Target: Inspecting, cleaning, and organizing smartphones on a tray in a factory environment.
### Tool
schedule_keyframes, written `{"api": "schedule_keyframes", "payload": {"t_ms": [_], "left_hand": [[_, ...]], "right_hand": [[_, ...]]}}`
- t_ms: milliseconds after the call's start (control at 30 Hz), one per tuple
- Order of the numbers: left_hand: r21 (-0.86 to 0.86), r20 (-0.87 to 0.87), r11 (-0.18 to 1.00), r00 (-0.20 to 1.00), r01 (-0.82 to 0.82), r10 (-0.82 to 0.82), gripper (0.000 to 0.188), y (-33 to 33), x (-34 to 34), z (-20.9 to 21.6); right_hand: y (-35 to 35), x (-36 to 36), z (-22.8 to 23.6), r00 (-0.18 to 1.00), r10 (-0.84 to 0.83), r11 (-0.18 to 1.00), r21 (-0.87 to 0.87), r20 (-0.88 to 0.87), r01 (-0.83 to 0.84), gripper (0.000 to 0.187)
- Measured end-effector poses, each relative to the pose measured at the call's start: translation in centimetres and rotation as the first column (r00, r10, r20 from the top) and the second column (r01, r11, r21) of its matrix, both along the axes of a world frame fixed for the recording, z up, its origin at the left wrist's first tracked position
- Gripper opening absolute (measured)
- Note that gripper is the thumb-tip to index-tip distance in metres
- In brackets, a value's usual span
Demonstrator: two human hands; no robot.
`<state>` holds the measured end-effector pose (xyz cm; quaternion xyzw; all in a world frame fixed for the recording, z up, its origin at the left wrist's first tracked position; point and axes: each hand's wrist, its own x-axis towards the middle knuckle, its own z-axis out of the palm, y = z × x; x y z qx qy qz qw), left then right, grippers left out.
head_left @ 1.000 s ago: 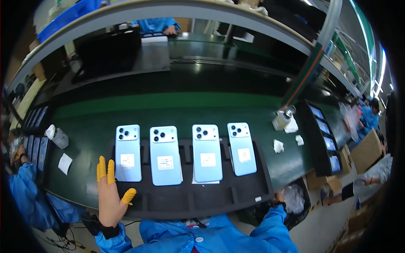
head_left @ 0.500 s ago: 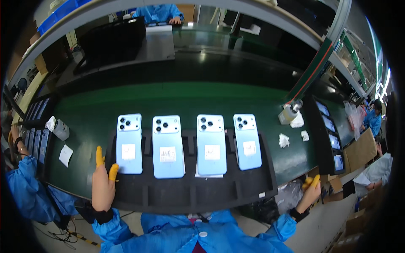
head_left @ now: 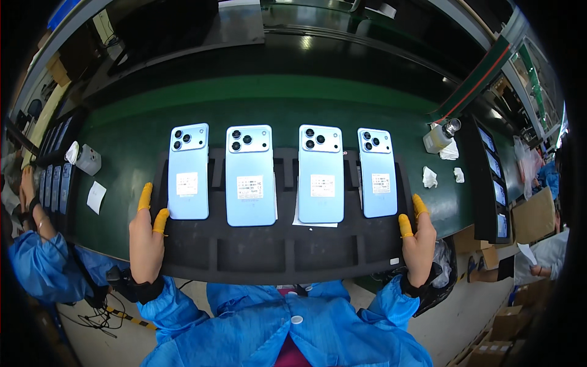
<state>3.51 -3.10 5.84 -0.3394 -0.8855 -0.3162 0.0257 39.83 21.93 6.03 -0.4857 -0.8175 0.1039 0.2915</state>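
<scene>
Four light-blue phones lie in a row on a black compartmented tray (head_left: pixel 244 274), backs up and camera bumps at the far end: a far left phone (head_left: pixel 189 159), a middle left one (head_left: pixel 249 162), a middle right one (head_left: pixel 320 162) and a far right one (head_left: pixel 377 162). Each has a white label. My left hand (head_left: pixel 147 244) holds the tray's left side, with yellow finger cots on thumb and forefinger. At the tray's right side my right hand (head_left: pixel 419 248) grips likewise, also in yellow cots. The other fingers of both hands are mostly hidden.
On the green table (head_left: pixel 263 101) stand a bottle (head_left: pixel 88 159) at left and another bottle (head_left: pixel 441 136) at right. Crumpled tissues (head_left: pixel 430 177) and a paper slip (head_left: pixel 95 197) lie there. Phone racks (head_left: pixel 489 177) flank both sides. A co-worker's arm (head_left: pixel 43 257) is at left.
My right hand has come inward from the right to the tray's right side. My left hand stays at the left side. The view has tilted down, so the tray sits higher in it.
</scene>
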Motion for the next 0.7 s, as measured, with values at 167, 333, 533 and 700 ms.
{"api": "schedule_keyframes", "payload": {"t_ms": [167,333,533,700], "left_hand": [[0.04,-0.057,0.998,0.997,0.051,-0.049,0.022,-0.3,-0.1,-0.4],[0.013,0.068,1.0,0.998,0.015,-0.016,0.026,0.0,0.5,0.8],[0.081,-0.06,0.993,0.995,0.08,-0.075,0.022,0.4,0.6,0.7],[0.017,-0.05,0.998,0.997,0.067,-0.066,0.019,-0.2,0.2,0.2]], "right_hand": [[-0.2,0.0,0.1,0.992,0.006,0.996,-0.085,-0.124,-0.017,0.039],[-0.5,-0.3,0.9,0.999,-0.048,0.99,-0.136,-0.007,0.047,0.039],[-0.4,-0.3,0.8,0.999,-0.017,0.996,-0.087,-0.029,0.014,0.036],[-0.4,-0.3,0.8,1.0,-0.016,0.996,-0.087,-0.012,0.015,0.034]]}}
